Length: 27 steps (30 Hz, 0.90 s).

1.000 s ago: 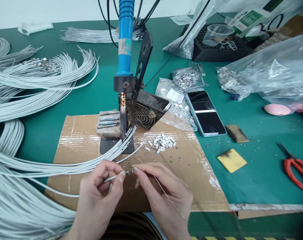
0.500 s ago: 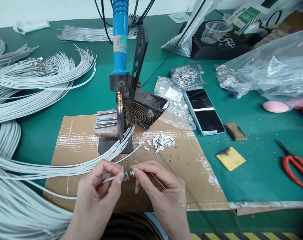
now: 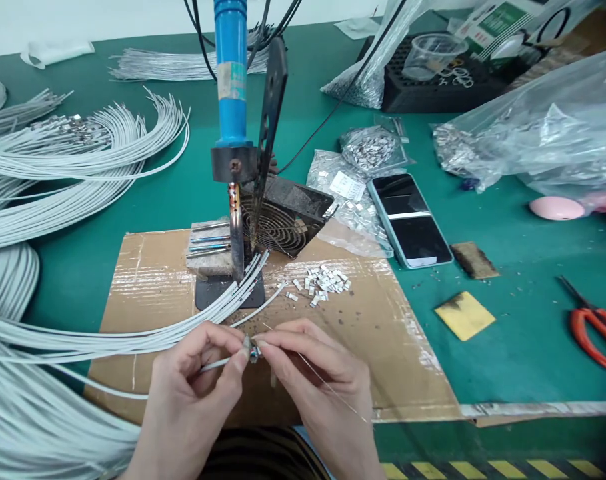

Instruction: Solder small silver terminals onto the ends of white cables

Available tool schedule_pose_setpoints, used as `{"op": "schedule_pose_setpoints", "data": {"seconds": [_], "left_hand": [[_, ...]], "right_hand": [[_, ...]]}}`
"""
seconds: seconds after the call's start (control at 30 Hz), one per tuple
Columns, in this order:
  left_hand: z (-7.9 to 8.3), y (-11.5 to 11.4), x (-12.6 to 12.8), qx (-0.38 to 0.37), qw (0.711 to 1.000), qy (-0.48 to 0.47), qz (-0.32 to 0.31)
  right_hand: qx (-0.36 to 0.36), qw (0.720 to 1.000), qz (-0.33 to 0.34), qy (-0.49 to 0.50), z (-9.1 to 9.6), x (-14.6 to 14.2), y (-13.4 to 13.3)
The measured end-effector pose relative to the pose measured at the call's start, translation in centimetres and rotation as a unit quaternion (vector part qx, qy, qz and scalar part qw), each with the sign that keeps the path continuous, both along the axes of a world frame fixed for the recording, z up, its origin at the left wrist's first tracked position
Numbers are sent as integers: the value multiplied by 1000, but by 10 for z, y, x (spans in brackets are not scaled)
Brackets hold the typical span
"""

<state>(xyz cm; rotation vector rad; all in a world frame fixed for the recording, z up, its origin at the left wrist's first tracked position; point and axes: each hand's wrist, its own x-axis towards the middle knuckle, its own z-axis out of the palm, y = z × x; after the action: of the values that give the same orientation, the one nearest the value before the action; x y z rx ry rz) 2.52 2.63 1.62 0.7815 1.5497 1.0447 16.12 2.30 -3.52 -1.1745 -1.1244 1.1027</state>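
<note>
My left hand pinches a white cable close to its end, where short coloured wires show. Facing it, my right hand grips a small metal-and-white connector between thumb and forefinger. The connector meets the wire ends; fingertips partly hide the contact. A thin solder wire also runs through my right hand, its tip sticking out above the forefinger. Beyond my hands, a blue-handled soldering iron stands tip down in a holder. Several loose connectors lie in a pile on the cardboard.
Bundled white cables fill the left side, some crossing the cardboard toward the iron. A small fan leans behind it. Rightward lie a phone, a yellow sponge, red-handled scissors and bags of metal parts.
My right hand has moved left, bringing the connector up to the cable's wire ends and closing the small gap. My left hand keeps its pinch. The view has shifted slightly.
</note>
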Motion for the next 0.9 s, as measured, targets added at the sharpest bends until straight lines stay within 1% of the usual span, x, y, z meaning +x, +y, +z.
{"op": "schedule_pose_setpoints", "data": {"seconds": [0.17,0.47,0.57,0.67,0.8,0.9], "left_hand": [[-2,2,0,7,1000,-3,5],[-4,4,0,5,1000,-6,-4],[-5,6,0,7,1000,-7,-7],[-7,10,-1,5,1000,-3,-10],[-11,17,-4,15,1000,21,1],[-13,22,-6,24,999,33,16]], "right_hand": [[11,1000,-7,-13,-2,0,0],[21,999,-11,-36,-3,2,-1],[19,997,7,-69,-2,6,-2],[0,996,27,-87,-4,12,-3],[-12,994,-11,-108,-7,15,0],[-6,990,-10,-139,0,14,7]]}}
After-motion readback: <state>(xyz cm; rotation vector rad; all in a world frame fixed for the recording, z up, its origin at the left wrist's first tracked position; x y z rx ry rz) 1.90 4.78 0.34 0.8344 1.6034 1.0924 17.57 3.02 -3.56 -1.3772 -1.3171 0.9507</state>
